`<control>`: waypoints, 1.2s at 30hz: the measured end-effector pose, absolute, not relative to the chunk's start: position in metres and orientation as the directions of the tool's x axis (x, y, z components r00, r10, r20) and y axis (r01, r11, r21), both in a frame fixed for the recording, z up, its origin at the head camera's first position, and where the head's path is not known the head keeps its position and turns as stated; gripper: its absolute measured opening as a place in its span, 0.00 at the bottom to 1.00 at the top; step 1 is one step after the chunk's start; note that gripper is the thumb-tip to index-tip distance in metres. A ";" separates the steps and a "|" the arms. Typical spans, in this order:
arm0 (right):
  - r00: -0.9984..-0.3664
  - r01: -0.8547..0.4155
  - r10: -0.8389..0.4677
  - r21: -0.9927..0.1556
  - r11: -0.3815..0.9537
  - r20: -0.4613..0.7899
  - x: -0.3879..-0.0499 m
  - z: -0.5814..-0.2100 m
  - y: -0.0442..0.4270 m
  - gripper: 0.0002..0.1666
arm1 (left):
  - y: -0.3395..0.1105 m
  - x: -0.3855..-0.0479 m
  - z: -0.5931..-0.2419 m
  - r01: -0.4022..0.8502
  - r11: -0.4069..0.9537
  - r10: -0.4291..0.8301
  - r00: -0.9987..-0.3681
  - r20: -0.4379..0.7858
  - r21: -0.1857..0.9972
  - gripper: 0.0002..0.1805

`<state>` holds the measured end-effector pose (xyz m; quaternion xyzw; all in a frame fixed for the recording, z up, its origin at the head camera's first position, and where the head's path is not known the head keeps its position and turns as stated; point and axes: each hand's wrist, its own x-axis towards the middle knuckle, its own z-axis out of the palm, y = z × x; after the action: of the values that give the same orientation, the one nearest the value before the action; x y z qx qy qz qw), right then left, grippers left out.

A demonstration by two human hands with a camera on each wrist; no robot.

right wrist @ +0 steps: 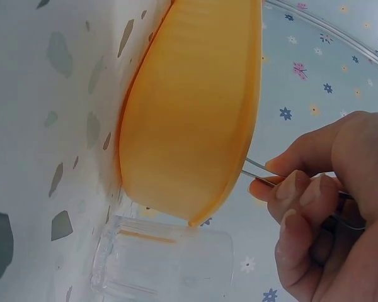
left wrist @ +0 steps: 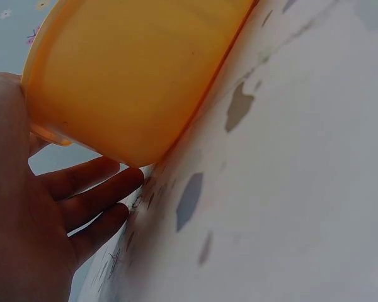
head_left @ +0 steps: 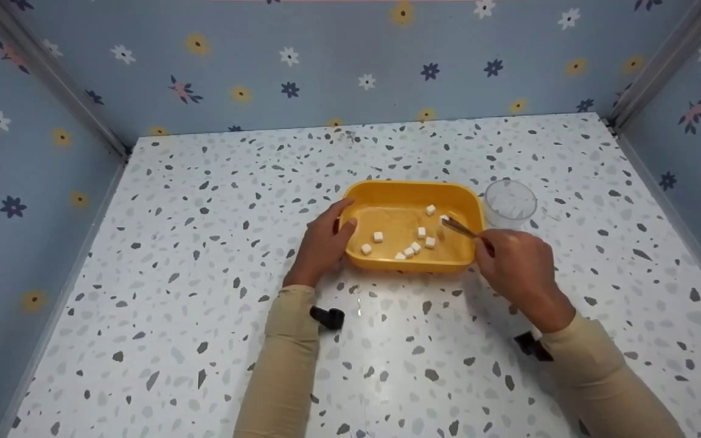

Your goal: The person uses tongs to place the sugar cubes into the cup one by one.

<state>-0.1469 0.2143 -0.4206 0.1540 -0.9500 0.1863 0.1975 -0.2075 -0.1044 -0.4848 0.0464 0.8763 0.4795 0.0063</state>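
Observation:
A yellow plastic tub point(head_left: 387, 219) holds several small white cubes point(head_left: 421, 232). My left hand point(head_left: 325, 242) holds its left end, thumb over the rim and fingers along the outside; in the left wrist view several fingers point(left wrist: 101, 192) spread below the tub wall. Over the right end, my right hand point(head_left: 518, 264) pinches metal tweezers point(head_left: 461, 227). Their tips are at a white cube point(head_left: 444, 218) inside the tub; whether they grip it I cannot tell. From the right wrist view, the tub wall hides the tweezer tips.
Just right of the tub stands a clear cup point(head_left: 510, 201), also seen beside the tub wall in the right wrist view. The speckled white table point(head_left: 204, 243) is bounded by blue flowered panels point(head_left: 326, 61) at the back and both sides.

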 end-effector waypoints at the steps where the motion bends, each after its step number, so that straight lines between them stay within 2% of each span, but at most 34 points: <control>1: -0.869 -0.371 -0.220 -0.290 0.882 0.444 -0.147 -0.421 0.215 0.11 | -0.104 -0.208 -0.485 0.072 0.538 0.087 -0.996 0.030 0.840 0.27; 17: -0.844 -0.382 -0.200 -0.296 0.875 0.498 -0.148 -0.414 0.221 0.12 | -0.104 -0.208 -0.484 0.058 0.536 0.077 -0.997 0.020 0.842 0.27; 31: -0.781 -0.403 -0.180 -0.263 0.877 0.598 -0.150 -0.405 0.235 0.09 | -0.104 -0.208 -0.485 0.060 0.535 0.080 -0.997 0.021 0.843 0.27; 36: -0.795 -0.379 -0.161 -0.272 0.884 0.584 -0.151 -0.402 0.238 0.10 | -0.102 -0.208 -0.484 0.048 0.540 0.064 -0.998 0.016 0.840 0.26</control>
<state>-0.1509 0.2379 -0.4016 0.1457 -0.9279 0.1914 0.2848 -0.2079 -0.1019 -0.4844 0.0317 0.8776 0.4783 0.0084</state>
